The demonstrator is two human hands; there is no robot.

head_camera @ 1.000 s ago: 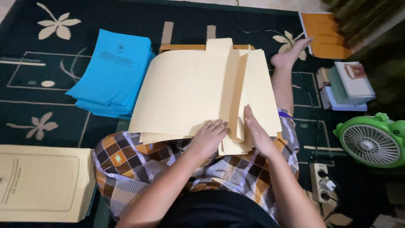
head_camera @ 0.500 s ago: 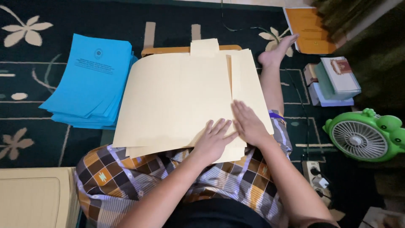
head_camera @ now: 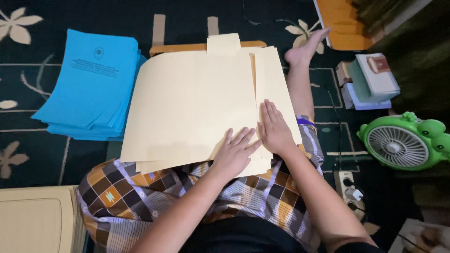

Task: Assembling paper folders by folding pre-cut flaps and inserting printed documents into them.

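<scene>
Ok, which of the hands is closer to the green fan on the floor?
Right. The right hand lies flat on the cream folder, on the side towards the green fan; the left hand rests beside it, further from the fan.

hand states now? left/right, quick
Left hand: open, flat, palm down on the cream folder sheet.
Right hand: open, flat, pressing the folded flap, holding nothing.

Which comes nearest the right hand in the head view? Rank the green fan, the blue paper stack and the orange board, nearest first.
From the right hand:
1. Green fan, to its right.
2. Orange board, top right.
3. Blue paper stack, far left.
</scene>
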